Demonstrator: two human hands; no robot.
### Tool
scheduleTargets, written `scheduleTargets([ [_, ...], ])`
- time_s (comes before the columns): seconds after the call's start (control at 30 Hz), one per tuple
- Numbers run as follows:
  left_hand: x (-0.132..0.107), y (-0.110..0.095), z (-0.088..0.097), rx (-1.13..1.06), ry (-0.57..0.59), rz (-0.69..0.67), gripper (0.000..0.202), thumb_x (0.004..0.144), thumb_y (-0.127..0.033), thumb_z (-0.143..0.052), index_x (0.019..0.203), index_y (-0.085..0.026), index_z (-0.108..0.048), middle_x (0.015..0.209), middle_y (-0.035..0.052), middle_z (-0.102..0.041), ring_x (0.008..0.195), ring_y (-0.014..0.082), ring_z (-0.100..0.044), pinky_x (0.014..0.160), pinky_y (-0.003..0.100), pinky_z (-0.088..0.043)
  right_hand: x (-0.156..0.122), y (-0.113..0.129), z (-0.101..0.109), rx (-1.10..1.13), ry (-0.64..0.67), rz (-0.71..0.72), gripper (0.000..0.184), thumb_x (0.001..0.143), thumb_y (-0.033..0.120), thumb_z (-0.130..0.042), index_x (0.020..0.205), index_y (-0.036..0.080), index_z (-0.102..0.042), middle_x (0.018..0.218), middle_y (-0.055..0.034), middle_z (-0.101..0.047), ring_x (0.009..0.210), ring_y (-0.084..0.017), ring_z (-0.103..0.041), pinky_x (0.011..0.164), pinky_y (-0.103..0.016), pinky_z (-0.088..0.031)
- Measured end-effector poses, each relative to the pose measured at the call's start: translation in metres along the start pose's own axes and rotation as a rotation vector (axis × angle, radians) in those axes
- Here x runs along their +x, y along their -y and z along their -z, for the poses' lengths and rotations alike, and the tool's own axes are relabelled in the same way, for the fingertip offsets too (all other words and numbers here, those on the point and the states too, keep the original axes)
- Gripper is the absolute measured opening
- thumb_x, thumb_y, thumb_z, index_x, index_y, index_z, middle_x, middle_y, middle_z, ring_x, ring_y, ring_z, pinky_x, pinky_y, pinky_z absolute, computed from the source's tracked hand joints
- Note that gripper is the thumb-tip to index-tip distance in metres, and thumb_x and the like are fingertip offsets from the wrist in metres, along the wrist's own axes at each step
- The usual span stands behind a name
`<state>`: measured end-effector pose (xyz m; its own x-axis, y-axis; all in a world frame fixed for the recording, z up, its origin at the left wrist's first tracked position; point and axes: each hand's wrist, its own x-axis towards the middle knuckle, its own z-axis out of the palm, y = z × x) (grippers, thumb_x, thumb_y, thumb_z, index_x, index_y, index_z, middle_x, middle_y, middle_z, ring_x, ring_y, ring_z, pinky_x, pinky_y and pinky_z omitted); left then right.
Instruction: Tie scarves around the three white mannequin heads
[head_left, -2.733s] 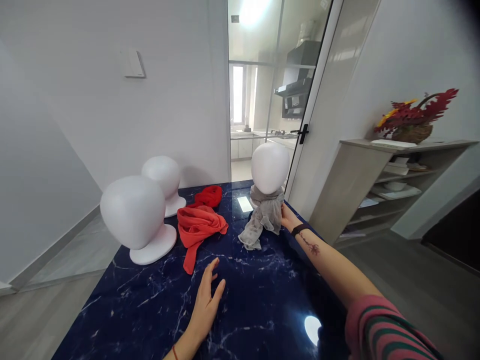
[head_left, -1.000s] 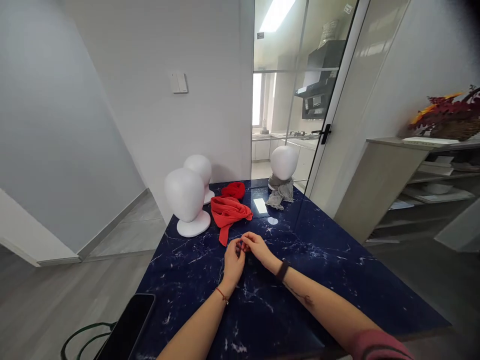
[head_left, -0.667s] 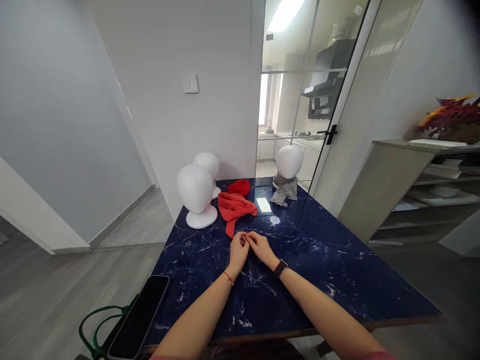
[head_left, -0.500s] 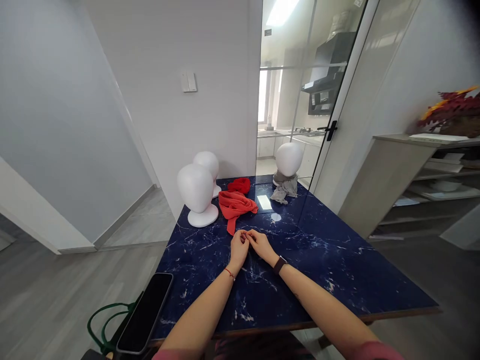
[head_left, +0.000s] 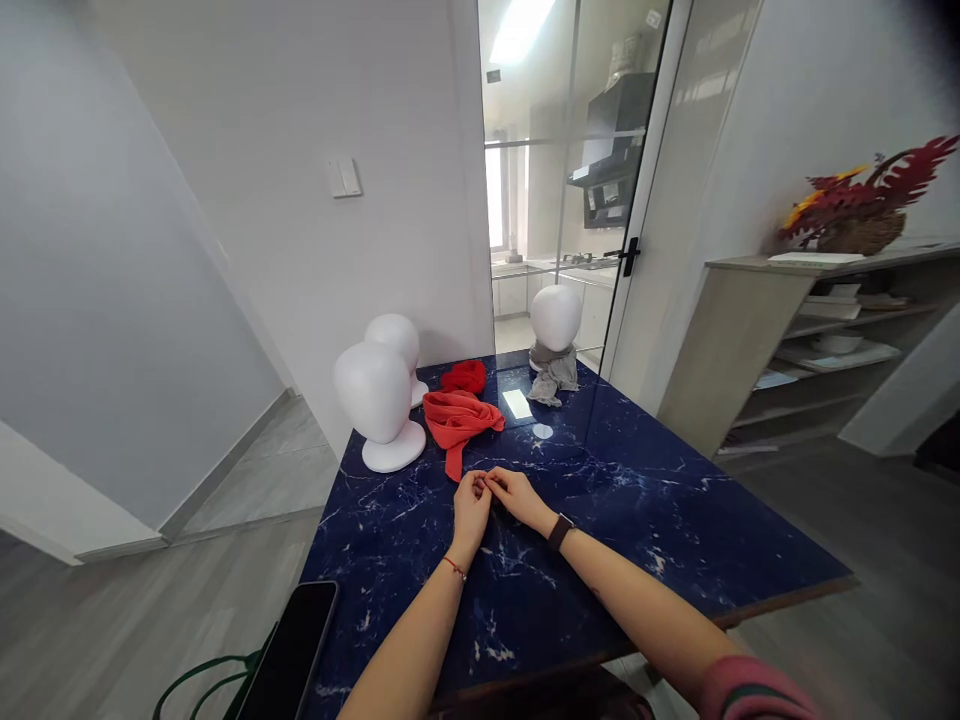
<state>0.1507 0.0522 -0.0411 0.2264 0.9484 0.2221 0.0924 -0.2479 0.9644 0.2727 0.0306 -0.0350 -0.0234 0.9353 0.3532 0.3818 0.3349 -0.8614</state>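
Observation:
My left hand (head_left: 470,508) and my right hand (head_left: 514,495) rest together on the dark blue marble table (head_left: 645,520), fingertips touching, fingers curled; nothing shows between them. Just beyond them lies an orange-red scarf (head_left: 457,420), with a darker red scarf (head_left: 465,376) behind it. Two bare white mannequin heads (head_left: 377,402) (head_left: 395,338) stand at the far left. A third white head (head_left: 556,317) at the far edge has a grey scarf (head_left: 553,374) tied around its neck.
A black phone (head_left: 289,650) lies at the table's near left corner, over a green chair frame (head_left: 191,680). A glass door (head_left: 577,190) stands behind the table. A shelf unit (head_left: 817,330) with a dried flower basket (head_left: 855,215) stands to the right.
My right hand left the grey scarf on the far head and came back; both hands met at the table's middle. Since then only my view has shifted slightly.

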Motion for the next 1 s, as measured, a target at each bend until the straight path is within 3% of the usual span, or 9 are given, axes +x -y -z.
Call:
scheduleTargets([
  [0.5,-0.002,-0.003,0.005,-0.065,0.08,0.01,0.017,0.074,-0.019,-0.051,0.089,-0.015,-0.057,0.067,-0.0027,-0.052,0.057,0.009,-0.05,0.057,0.022,-0.04,0.0,0.0,0.006,0.019,0.094,-0.05,0.027,0.087,0.039,-0.047,0.084,0.017,-0.062,0.065,0.0002,-0.058,0.05,-0.01,-0.047,0.048,-0.02,-0.036],
  [1.0,-0.004,-0.002,0.001,0.017,0.114,-0.02,0.016,0.075,-0.017,-0.049,0.089,-0.016,-0.057,0.069,-0.002,-0.054,0.058,0.0093,-0.05,0.057,0.021,-0.04,-0.001,0.002,0.017,-0.073,0.16,-0.035,0.019,0.086,0.027,-0.048,0.087,0.016,-0.063,0.079,-0.0029,-0.064,0.064,-0.012,-0.055,0.06,-0.022,-0.042],
])
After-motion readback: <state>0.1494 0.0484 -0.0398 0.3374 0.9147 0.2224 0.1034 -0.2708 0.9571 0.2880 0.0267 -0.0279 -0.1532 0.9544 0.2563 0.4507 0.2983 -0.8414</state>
